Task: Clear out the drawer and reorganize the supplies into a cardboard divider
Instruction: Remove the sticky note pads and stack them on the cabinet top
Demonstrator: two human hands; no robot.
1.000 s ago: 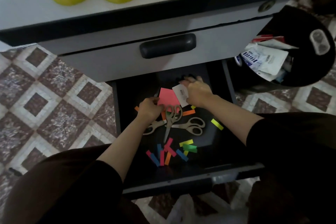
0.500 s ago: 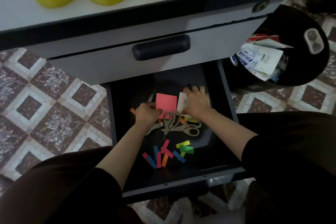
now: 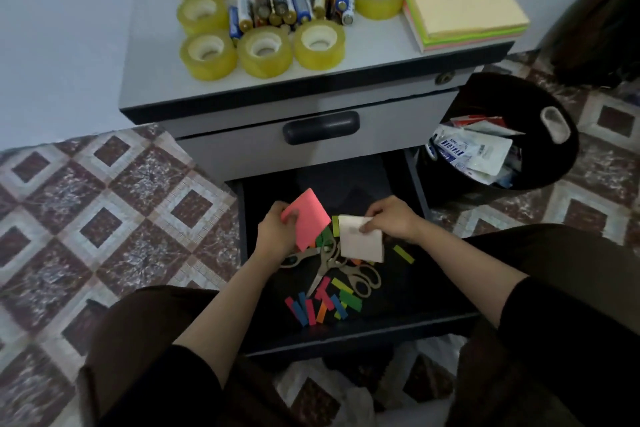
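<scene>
Room: brown-and-cream tiled floor (image 3: 104,218) under a grey cabinet (image 3: 149,90) set against a pale wall.
Pink pad (image 3: 311,222): I hold it above the back left of the open drawer, tipped up on one corner. One corner points to 12 o'clock and the opposite one to 6. It looks nearly square, so I can't tell its long axis.
White pad (image 3: 363,246): just at 3 o'clock of the pink pad, with its face turned up toward me. Its longer side runs from 12 to 6, leaning a little toward 5.
Left hand (image 3: 277,232): my fingers are curled round the pink pad's lower left edge, gripping it.
Right hand (image 3: 393,218): my fingertips pinch the white pad at its top edge.
Scissors (image 3: 327,267): two pairs lie crossed on the drawer floor under the pads. One pair's blades point to 7 o'clock, and the other's handles lie toward 4.
Coloured strips (image 3: 322,305): a loose heap at 6 o'clock of the scissors.
Yellow strip (image 3: 403,254): alone at 3 o'clock of the scissors, lying from 10 to 4.
Lower drawer (image 3: 436,291): pulled out toward me, dark inside.
Cabinet top: tape rolls (image 3: 265,52) at the front, batteries (image 3: 287,0) behind them, and paper stacks (image 3: 464,7) at 3 o'clock.
Black bin (image 3: 519,104): on the floor at 3 o'clock of the cabinet, holding packets.
</scene>
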